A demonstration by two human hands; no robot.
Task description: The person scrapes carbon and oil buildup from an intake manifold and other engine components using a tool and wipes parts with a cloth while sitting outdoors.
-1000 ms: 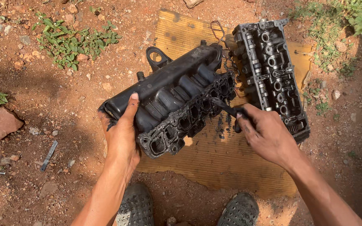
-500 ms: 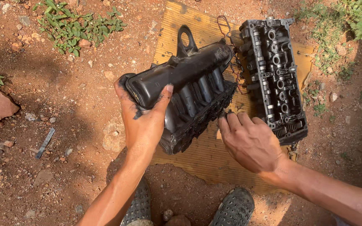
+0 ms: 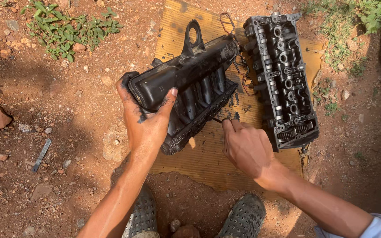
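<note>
Red dirt ground with stones and weeds, a sheet of cardboard (image 3: 208, 163) laid on it carrying the parts. Black intake manifold (image 3: 190, 83) sits toward the cardboard's left edge, tipped up on its flange side, runners facing right. Left hand (image 3: 148, 121) grips the manifold's near end, fingers wrapped over the plenum, thumb on top, oily. Versus half a second ago the manifold is rolled a bit more upright, and the lifting bracket now points to the far edge. Right hand (image 3: 245, 147) is closed, knuckles up, close to the manifold's lower flange; a thin dark tool tip shows at the fingers, what it is cannot be told. It sits nearer the flange than before. Cylinder head (image 3: 283, 75) lies along the cardboard's right edge, unmoved. Grey shoes (image 3: 241, 218) at near edge.
</note>
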